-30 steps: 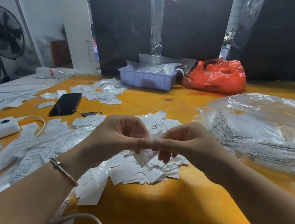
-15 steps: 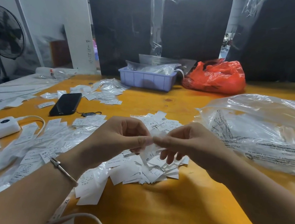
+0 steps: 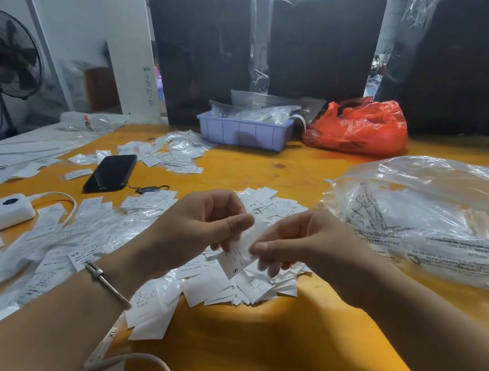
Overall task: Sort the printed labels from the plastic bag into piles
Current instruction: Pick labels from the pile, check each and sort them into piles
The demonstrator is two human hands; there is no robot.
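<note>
Above pile [image 3: 243,284], both hands [image 3: 198,226] [image 3: 301,241] pinch label [image 3: 239,252]

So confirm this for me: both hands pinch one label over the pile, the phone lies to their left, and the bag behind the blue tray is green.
One detail is wrong: the bag beside the blue tray is red, not green, and sits to its right, as the head view shows. The rest holds: the left hand and right hand pinch one label over the pile, phone to their left.
</note>
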